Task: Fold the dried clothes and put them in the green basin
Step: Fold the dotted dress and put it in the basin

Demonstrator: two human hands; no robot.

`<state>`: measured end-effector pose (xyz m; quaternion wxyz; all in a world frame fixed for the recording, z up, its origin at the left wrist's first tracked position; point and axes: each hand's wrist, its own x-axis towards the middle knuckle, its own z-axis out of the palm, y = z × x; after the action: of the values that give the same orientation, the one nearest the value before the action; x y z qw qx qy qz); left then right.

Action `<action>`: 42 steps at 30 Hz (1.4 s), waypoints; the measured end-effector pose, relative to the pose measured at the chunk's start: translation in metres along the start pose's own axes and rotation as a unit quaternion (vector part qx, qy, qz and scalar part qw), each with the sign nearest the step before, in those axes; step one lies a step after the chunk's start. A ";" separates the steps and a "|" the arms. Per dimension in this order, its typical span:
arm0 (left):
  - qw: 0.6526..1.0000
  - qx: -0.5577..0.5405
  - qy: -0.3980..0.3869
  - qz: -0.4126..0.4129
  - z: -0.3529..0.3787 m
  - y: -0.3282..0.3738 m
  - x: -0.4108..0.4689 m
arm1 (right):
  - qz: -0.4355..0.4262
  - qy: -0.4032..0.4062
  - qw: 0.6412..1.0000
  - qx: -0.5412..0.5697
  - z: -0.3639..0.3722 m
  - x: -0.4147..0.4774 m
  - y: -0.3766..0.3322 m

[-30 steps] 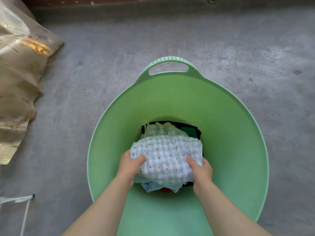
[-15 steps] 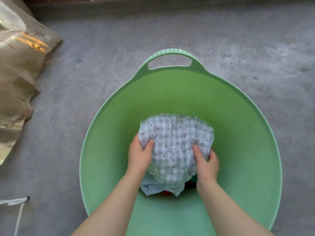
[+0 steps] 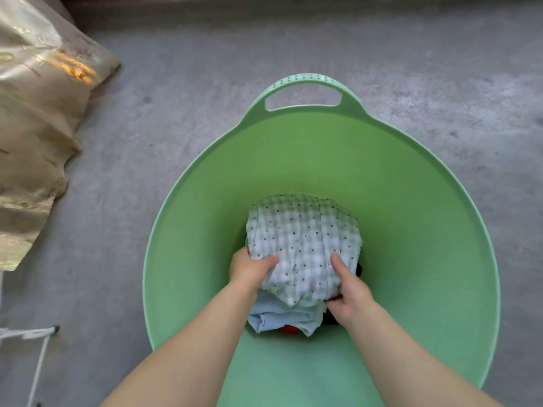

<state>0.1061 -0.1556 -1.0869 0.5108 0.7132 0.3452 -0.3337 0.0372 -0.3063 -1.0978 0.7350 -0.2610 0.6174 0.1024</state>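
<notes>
A big green basin (image 3: 411,201) with a loop handle at its far rim stands on the concrete floor. In its bottom lies a stack of folded clothes. On top is a folded pale green checked garment with small dots (image 3: 302,239). Under it I see a light blue garment (image 3: 279,317), plus bits of red and black cloth. My left hand (image 3: 249,267) grips the checked garment's near left edge, thumb on top. My right hand (image 3: 348,292) grips its near right edge the same way.
A crumpled beige shiny sheet (image 3: 38,113) lies on the floor at the left. A thin white metal frame leg (image 3: 38,356) shows at the lower left. A dark wall base runs along the top. Grey concrete surrounds the basin.
The checked garment has gone deeper into the basin and further from me, now covering the black cloth at the back. Both hands kept their grip and moved with it.
</notes>
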 end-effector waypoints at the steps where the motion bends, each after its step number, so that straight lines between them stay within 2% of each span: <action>1: 1.000 0.003 0.002 0.013 -0.001 0.004 -0.004 | -0.015 0.013 1.000 0.007 0.003 -0.002 -0.003; 4: 0.996 0.010 0.025 0.081 -0.005 0.024 -0.023 | -0.054 0.005 0.998 0.023 0.012 -0.014 -0.012; 7: 0.992 -0.009 0.074 0.099 -0.021 0.032 -0.037 | -0.020 -0.088 0.996 0.007 0.010 -0.034 -0.016; 9: 0.992 0.036 0.105 0.063 -0.035 0.023 -0.039 | 0.011 -0.127 0.987 -0.098 0.001 -0.041 -0.009; 11: 0.980 0.167 0.105 0.014 -0.042 0.007 -0.038 | 0.031 -0.087 0.961 -0.259 -0.006 -0.040 0.005; 13: 0.953 0.285 0.098 -0.017 -0.041 -0.007 -0.035 | 0.041 -0.037 0.918 -0.392 -0.009 -0.037 0.022; 14: 0.943 0.317 0.106 0.004 -0.037 -0.009 -0.034 | 0.043 -0.019 0.904 -0.425 -0.009 -0.035 0.028; 15: 0.926 0.351 0.125 0.059 -0.033 -0.009 -0.034 | 0.037 -0.002 0.898 -0.438 -0.011 -0.029 0.033; 17: 0.863 0.443 0.141 0.198 -0.021 -0.008 -0.032 | -0.005 0.035 0.899 -0.436 -0.015 -0.019 0.041; 18: 0.831 0.487 0.116 0.244 -0.016 -0.010 -0.030 | -0.052 0.067 0.879 -0.469 -0.013 -0.022 0.042; 19: 0.802 0.531 0.073 0.262 -0.011 -0.011 -0.029 | -0.123 0.105 0.835 -0.527 -0.012 -0.025 0.041; 20: 0.773 0.577 0.024 0.263 -0.009 -0.012 -0.027 | -0.219 0.138 0.762 -0.593 -0.010 -0.031 0.040; 21: 0.736 0.624 -0.014 0.262 -0.008 -0.015 -0.025 | -0.337 0.153 0.663 -0.651 -0.010 -0.034 0.040; 22: 0.699 0.662 -0.039 0.269 -0.007 -0.017 -0.021 | -0.431 0.135 0.571 -0.686 -0.009 -0.034 0.039; 23: 0.666 0.691 -0.050 0.276 -0.006 -0.022 -0.015 | -0.485 0.094 0.497 -0.713 -0.010 -0.025 0.040; 24: 0.639 0.713 -0.051 0.284 -0.008 -0.023 -0.011 | -0.499 0.057 0.436 -0.747 -0.009 -0.021 0.039; 25: 0.620 0.729 -0.047 0.286 -0.008 -0.026 -0.006 | -0.487 0.028 0.401 -0.776 -0.009 -0.012 0.041; 26: 0.609 0.740 -0.044 0.282 -0.008 -0.032 0.001 | -0.455 0.012 0.396 -0.798 -0.009 -0.002 0.043; 28: 0.609 0.744 -0.041 0.273 -0.003 -0.043 0.013 | -0.403 0.006 0.408 -0.820 -0.007 0.009 0.044; 31: 0.613 0.747 -0.034 0.256 0.008 -0.060 0.028 | -0.361 -0.021 0.375 -0.854 -0.009 0.031 0.044; 33: 0.617 0.746 -0.029 0.249 0.013 -0.067 0.037 | -0.322 -0.036 0.365 -0.873 -0.008 0.035 0.043; 35: 0.618 0.745 -0.028 0.251 0.014 -0.068 0.044 | -0.322 -0.032 0.361 -0.875 -0.007 0.040 0.046; 38: 0.607 0.761 -0.061 0.223 0.010 -0.058 0.036 | -0.294 -0.034 0.366 -0.882 -0.005 0.034 0.045; 42: 0.600 0.764 -0.108 0.212 0.000 -0.033 0.016 | -0.252 -0.091 0.394 -0.879 0.004 0.007 0.021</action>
<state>0.0867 -0.1453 -1.1164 -0.1306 0.8552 -0.2540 -0.4325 0.0324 -0.2883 -1.1098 0.1416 -0.8953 0.0207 0.4218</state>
